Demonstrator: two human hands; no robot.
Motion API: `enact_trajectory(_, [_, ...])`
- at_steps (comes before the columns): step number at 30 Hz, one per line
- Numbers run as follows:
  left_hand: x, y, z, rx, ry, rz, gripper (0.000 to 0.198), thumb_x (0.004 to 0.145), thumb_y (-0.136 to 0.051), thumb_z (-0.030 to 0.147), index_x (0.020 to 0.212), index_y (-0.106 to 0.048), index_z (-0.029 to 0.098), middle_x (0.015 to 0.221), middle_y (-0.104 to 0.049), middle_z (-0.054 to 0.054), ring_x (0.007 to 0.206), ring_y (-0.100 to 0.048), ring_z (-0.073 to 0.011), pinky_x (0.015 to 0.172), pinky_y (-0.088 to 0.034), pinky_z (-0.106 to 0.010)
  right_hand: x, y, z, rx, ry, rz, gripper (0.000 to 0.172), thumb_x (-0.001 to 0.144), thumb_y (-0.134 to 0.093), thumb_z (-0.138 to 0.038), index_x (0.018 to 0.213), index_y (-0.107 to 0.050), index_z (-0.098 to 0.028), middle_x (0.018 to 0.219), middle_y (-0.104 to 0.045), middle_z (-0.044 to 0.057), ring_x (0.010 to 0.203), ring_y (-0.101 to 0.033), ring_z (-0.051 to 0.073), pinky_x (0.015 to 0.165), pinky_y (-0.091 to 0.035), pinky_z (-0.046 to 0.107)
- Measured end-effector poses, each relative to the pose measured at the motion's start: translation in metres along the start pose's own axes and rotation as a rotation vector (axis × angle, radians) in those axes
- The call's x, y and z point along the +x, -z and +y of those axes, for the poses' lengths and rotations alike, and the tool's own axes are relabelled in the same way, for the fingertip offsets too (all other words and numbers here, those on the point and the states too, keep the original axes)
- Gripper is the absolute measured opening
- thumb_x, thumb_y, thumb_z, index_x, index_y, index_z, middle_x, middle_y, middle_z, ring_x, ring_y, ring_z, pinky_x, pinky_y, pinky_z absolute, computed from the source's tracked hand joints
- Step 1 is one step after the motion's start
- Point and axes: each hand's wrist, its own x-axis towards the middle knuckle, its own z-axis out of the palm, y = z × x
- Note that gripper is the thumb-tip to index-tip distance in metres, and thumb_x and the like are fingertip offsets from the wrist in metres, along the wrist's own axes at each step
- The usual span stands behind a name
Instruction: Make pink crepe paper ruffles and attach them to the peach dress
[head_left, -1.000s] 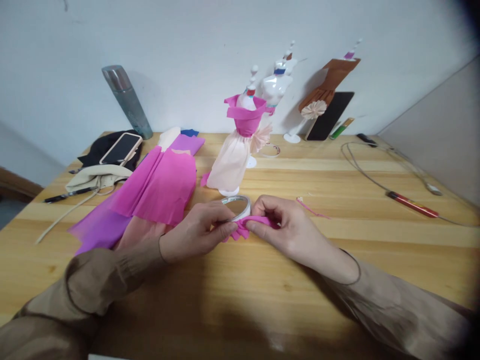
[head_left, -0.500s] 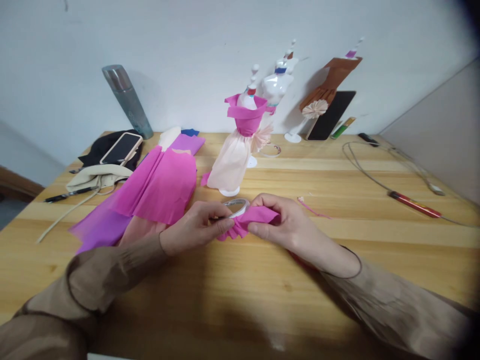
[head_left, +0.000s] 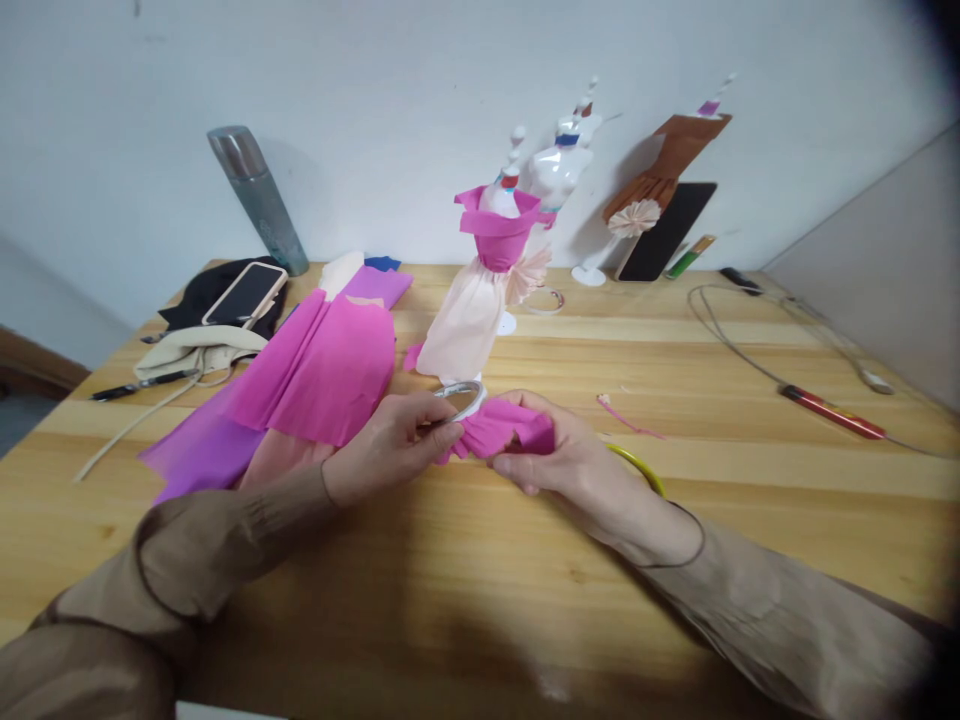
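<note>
Soft light leaves the near tabletop (head_left: 360, 610) shadowed and the upper-right corner black.

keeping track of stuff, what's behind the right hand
Behind the right hand, a curved yellow piece shows in part, with a thin pink strip beyond it on the wooden table. The hand hides the remainder of the yellow piece.

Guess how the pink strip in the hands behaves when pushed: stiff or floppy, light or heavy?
Probably floppy: the pink strip bunches into small folds near the left hand. Likely light, since it looks sheet-thin. It may crease easily, judging by the ruffles beside the tape roll.
</note>
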Motion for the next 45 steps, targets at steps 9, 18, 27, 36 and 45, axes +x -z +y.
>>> enact_trajectory(9, [-0.001,0.002,0.000,0.128,-0.115,-0.067,0.026,0.091,-0.049,0.024,0.069,-0.058,0.013,0.063,-0.055,0.000,0.059,-0.049,-0.0091,0.056,-0.038,-0.020,0.009,0.025,-0.007,-0.046,0.071,-0.109,0.042,0.080,-0.055,-0.057,0.070,-0.061,-0.017,0.061,-0.058,0.003,0.057,-0.054,0.015,0.056,-0.043,0.029])
enact_trajectory(18, [0.000,0.000,0.000,0.179,-0.266,-0.104,0.026,0.093,-0.047,0.021,0.071,-0.058,0.014,0.064,-0.051,0.000,0.063,-0.047,-0.0107,0.063,-0.040,-0.023,0.006,0.039,-0.036,-0.757,0.249,-0.374,0.009,0.077,-0.065,-0.025,0.084,-0.068,-0.020,0.065,-0.053,-0.003,0.055,-0.043,0.011,0.050,-0.035,0.023])
enact_trajectory(27, [0.000,-0.002,-0.001,0.207,-0.279,-0.173,0.025,0.094,-0.044,0.021,0.076,-0.060,0.013,0.070,-0.056,-0.004,0.072,-0.052,-0.0149,0.073,-0.043,-0.028,0.008,0.045,-0.035,-0.763,0.204,-0.400,0.011,0.078,-0.067,-0.030,0.082,-0.072,-0.020,0.071,-0.062,0.001,0.063,-0.053,0.015,0.056,-0.042,0.026])
enact_trajectory(36, [0.000,-0.002,-0.001,0.263,-0.307,-0.205,0.029,0.095,-0.042,0.021,0.070,-0.055,0.014,0.069,-0.053,-0.003,0.071,-0.048,-0.0144,0.070,-0.040,-0.027,0.015,0.052,-0.037,-0.622,0.107,-0.438,0.034,0.090,-0.051,-0.044,0.079,-0.067,-0.016,0.070,-0.058,0.002,0.064,-0.050,0.013,0.060,-0.041,0.027])
enact_trajectory(45, [0.001,-0.003,-0.003,0.272,-0.298,-0.227,0.027,0.095,-0.042,0.022,0.074,-0.057,0.015,0.072,-0.056,-0.004,0.074,-0.050,-0.0155,0.073,-0.041,-0.029,0.008,0.040,-0.031,-0.729,0.163,-0.350,0.027,0.085,-0.056,-0.042,0.085,-0.066,-0.017,0.079,-0.064,0.004,0.071,-0.055,0.016,0.063,-0.043,0.028])
